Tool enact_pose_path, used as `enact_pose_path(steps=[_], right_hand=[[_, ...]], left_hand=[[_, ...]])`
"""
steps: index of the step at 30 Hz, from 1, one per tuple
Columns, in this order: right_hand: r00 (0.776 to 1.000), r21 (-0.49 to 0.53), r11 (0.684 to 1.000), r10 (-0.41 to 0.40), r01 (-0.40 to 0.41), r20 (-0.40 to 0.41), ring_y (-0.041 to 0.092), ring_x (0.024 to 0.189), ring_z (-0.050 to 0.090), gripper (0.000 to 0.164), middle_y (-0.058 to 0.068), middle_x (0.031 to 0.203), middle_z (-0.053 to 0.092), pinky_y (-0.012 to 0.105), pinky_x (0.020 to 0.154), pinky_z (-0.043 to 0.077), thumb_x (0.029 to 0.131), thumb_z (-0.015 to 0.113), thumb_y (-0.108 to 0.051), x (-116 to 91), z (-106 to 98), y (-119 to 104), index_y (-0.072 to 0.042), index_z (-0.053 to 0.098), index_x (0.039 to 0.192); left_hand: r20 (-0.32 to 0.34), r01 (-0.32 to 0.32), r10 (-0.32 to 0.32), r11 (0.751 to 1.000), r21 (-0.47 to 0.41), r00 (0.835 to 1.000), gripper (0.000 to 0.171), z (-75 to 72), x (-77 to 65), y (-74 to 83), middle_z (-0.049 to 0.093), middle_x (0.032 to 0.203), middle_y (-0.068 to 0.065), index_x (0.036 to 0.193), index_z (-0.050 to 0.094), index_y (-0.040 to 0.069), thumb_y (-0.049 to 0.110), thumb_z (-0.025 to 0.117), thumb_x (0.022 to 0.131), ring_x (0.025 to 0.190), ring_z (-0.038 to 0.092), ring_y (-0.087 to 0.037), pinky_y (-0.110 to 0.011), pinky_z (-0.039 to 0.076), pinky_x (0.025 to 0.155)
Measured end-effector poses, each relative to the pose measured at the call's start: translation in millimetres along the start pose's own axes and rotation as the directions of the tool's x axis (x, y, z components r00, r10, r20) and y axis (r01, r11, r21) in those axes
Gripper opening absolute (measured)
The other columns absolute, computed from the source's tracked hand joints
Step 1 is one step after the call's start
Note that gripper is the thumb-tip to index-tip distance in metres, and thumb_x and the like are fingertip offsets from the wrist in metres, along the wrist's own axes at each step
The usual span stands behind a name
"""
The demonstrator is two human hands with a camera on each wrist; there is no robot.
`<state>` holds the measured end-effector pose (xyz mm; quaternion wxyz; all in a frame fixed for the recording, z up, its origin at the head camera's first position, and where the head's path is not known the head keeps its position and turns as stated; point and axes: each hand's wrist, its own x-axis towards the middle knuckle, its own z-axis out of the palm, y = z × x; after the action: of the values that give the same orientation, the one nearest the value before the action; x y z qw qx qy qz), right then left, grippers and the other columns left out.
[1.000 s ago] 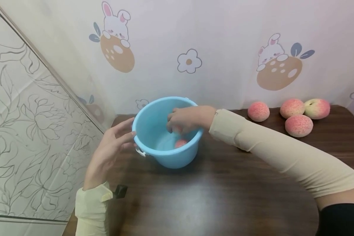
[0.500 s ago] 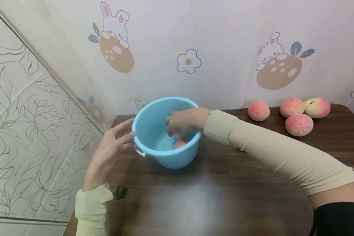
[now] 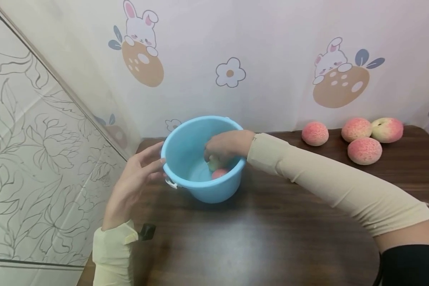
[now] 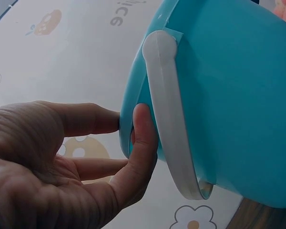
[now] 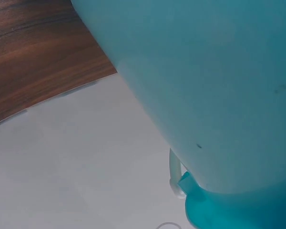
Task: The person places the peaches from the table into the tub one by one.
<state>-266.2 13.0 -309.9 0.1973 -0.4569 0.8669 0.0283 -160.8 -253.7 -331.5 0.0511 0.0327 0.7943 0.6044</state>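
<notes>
Two hands are at the bucket (image 3: 214,194): the left hand (image 3: 134,176) pinches its rim between thumb and fingers beside the handle (image 4: 168,119), while inside, the right hand (image 3: 227,146) curls its fingers round a pale peach (image 3: 213,164), just beside a pink peach (image 3: 219,173). Room shows between that grip and the left inner side; further right, four peaches (image 3: 364,151) lie near the table's (image 3: 271,234) back edge.

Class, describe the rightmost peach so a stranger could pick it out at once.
Start from the light blue bucket on the dark brown table, then go right, to the back corner. There, three peaches cluster, with a single peach to their left. The rightmost peach is pale yellow with a dark dimple on its left side, where its neighbours show mostly speckled pink.
</notes>
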Motion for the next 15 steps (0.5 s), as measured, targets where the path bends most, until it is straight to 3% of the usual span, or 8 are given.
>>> enact_pose_path(steps=[10, 15], right_hand=[[0.999, 0.031, 0.999, -0.029, 0.030, -0.028, 0.022, 0.103, 0.062, 0.036, 0.001, 0.114, 0.071, 0.036, 0.091, 0.057, 0.096, 0.069, -0.015, -3.6, -2.4, 0.0, -0.021, 0.072, 0.132], [0.996, 0.005, 0.998, -0.058, 0.059, -0.069, 0.022, 0.110, 0.063, 0.037, 0.002, 0.126, 0.070, 0.037, 0.101, 0.057, 0.100, 0.065, -0.015, -8.1, -6.8, 2.1, -0.019, 0.069, 0.137]], left_hand=[[-0.006, 0.004, -0.004, 1.000, 0.003, 1.000, 0.055, -0.2, -0.6, -0.5, 0.054, 0.154, -0.012, 0.154, 0.050, 0.013, 0.017, 0.067, 0.102, 0.113, 0.073, -0.026, -0.031, 0.066, 0.088], [-0.003, 0.004, -0.004, 1.000, 0.003, 1.000, 0.056, 0.4, -0.4, 1.1, 0.054, 0.153, -0.012, 0.155, 0.050, 0.013, 0.016, 0.066, 0.102, 0.110, 0.074, -0.025, -0.030, 0.066, 0.088]])
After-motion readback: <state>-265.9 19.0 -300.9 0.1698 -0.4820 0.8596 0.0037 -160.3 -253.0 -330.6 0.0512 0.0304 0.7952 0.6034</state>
